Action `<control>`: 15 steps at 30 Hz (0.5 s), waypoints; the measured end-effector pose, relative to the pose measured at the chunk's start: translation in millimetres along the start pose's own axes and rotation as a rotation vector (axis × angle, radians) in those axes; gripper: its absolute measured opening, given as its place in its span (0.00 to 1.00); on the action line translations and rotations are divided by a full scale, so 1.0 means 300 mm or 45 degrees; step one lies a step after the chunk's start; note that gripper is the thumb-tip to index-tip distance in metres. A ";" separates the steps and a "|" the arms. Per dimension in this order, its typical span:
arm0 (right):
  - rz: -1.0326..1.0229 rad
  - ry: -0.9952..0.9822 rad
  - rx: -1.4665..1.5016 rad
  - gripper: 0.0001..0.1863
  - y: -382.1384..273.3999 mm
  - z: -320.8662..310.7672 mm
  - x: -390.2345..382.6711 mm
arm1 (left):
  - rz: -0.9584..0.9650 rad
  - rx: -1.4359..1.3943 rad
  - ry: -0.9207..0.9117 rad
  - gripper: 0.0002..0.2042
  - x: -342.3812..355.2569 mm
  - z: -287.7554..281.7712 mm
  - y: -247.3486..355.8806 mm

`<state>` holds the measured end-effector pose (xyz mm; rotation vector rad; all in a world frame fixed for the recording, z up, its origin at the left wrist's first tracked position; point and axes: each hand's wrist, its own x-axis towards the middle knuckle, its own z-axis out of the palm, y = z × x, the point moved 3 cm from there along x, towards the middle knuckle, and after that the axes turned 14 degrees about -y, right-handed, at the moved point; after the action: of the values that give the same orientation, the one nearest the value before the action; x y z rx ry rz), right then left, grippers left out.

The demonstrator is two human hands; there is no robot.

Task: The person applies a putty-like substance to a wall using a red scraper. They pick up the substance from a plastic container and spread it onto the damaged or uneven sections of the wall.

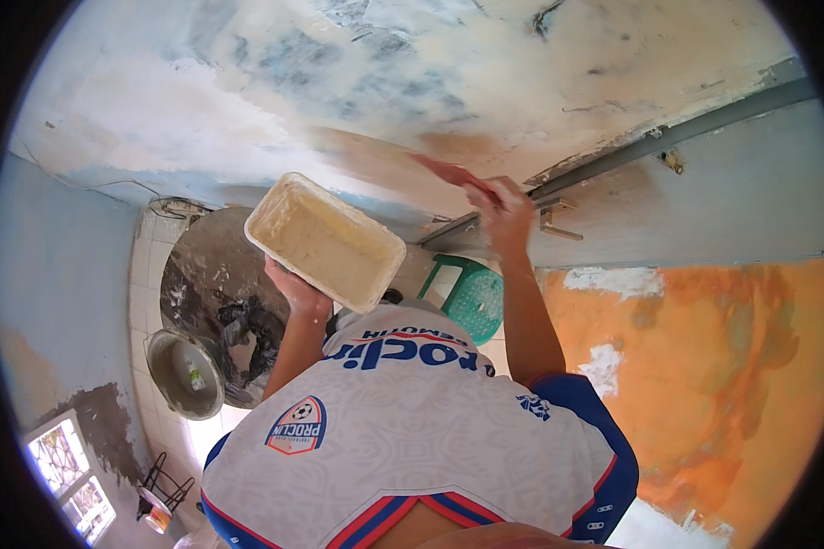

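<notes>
My left hand is wrapped under one end of a white rectangular tub, which tilts a little. Pale cream putty coats its bottom and sides. Raised to the right, my right hand grips a red, flat-bladed spreader. The spreader's far end meets the patchy white and blue-grey wall in front of me, though the exact contact is hard to make out. A damp-looking brown patch lies on the wall beside the blade.
Below on the left, a dark round surface carries crumpled black plastic. A grey bucket stands beside it. A green plastic stool is beneath my right arm. A grey strip runs along the wall, near a small wooden bracket.
</notes>
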<state>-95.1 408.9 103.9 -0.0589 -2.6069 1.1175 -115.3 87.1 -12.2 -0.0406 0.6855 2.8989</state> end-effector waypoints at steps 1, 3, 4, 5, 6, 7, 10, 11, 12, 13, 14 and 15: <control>0.062 -0.048 -0.027 0.07 0.028 0.045 0.022 | -0.015 -0.012 -0.040 0.29 0.010 -0.012 -0.005; 0.193 0.103 0.015 0.08 0.070 -0.001 0.066 | -0.024 -0.029 -0.066 0.29 0.013 -0.037 -0.010; 0.254 0.177 0.039 0.08 0.093 -0.038 0.075 | -0.020 -0.029 -0.059 0.29 0.016 -0.050 -0.011; 0.200 0.338 0.215 0.11 0.102 -0.108 0.068 | -0.013 -0.033 -0.052 0.29 0.021 -0.057 -0.008; 0.148 0.500 0.388 0.14 0.102 -0.189 0.050 | -0.014 -0.043 -0.043 0.29 0.024 -0.048 -0.002; 0.084 0.669 0.492 0.14 0.075 -0.265 0.024 | -0.016 -0.053 -0.035 0.29 0.027 -0.030 0.003; 0.003 0.743 0.485 0.12 -0.013 -0.332 -0.061 | -0.017 -0.063 -0.025 0.29 0.038 -0.019 0.007; -0.002 0.694 0.432 0.12 -0.025 -0.332 -0.070 | -0.016 -0.059 -0.021 0.29 0.042 -0.023 0.009; -0.032 0.504 0.371 0.10 0.011 -0.271 -0.060 | -0.025 -0.069 -0.043 0.30 0.049 -0.041 0.006; -0.057 0.327 0.301 0.09 0.058 -0.187 -0.062 | -0.049 -0.081 -0.075 0.30 0.063 -0.071 -0.006; -0.013 0.179 0.153 0.08 0.075 -0.086 -0.048 | -0.071 -0.089 -0.103 0.30 0.077 -0.108 -0.023; 0.027 0.023 0.011 0.07 0.085 -0.005 -0.022 | -0.091 -0.103 -0.114 0.30 0.088 -0.153 -0.042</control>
<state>-90.6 426.7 84.9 -0.0946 -2.5912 1.1302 -139.7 81.8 -60.5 0.0535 0.5404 2.8388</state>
